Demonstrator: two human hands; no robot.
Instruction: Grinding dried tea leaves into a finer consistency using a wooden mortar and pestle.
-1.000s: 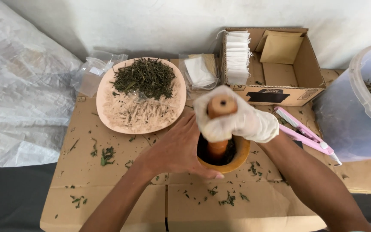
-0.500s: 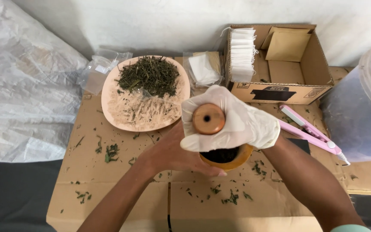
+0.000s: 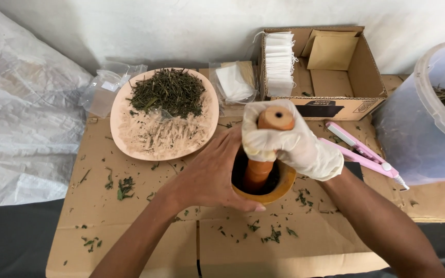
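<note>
A round wooden mortar (image 3: 283,186) stands on the cardboard sheet (image 3: 145,226) in front of me, with dark crushed leaves inside. My right hand (image 3: 289,143), in a white glove, grips the top of an upright wooden pestle (image 3: 259,172) whose lower end is down in the bowl. My bare left hand (image 3: 211,177) wraps around the mortar's left side and holds it. A pinkish plate (image 3: 209,123) behind the mortar carries a heap of dried green leaves (image 3: 167,91) and pale crumbs.
An open cardboard box (image 3: 372,77) at the back right holds a stack of white filter bags (image 3: 278,64) and a brown envelope. A pink hand-held sealer (image 3: 359,152) lies right of the mortar. A large translucent tub (image 3: 428,128) stands far right, clear plastic bags (image 3: 104,87) back left.
The pestle was raised above the mortar half a second ago and is now pushed down into it. My left hand has stayed on the mortar.
</note>
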